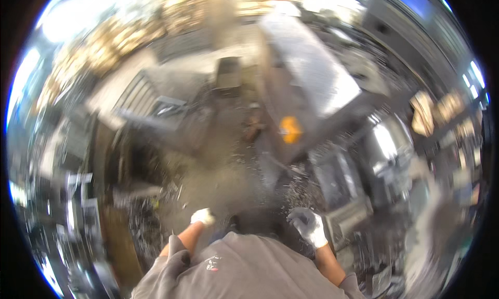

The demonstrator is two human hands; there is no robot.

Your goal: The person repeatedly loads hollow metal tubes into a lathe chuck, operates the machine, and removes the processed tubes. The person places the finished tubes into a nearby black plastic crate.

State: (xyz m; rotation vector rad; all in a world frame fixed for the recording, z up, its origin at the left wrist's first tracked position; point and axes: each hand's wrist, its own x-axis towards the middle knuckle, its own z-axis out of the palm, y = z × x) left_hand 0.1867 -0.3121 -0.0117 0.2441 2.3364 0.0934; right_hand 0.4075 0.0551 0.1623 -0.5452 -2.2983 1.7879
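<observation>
My left hand (pixel 202 216), in a white glove, hangs low in front of my body on the left. It is small and smeared by motion, so I cannot make out its fingers or anything in them. Out to the right is my right hand (pixel 307 226), in a white glove with dark grey fingers. Its fingers are loosely bent and apart, with nothing seen between them. Neither hand visibly touches anything. Below them lies the dirty floor (pixel 213 182), strewn with small dark scraps near the right hand.
A large metal-topped bench or machine (pixel 317 65) stands ahead on the right, with a yellow-orange piece (pixel 290 129) on its side. A slatted grey bin (pixel 143 96) is ahead on the left. A round metallic drum-like thing (pixel 384 143) stands at right. Tan stacked goods (pixel 119 36) line the back.
</observation>
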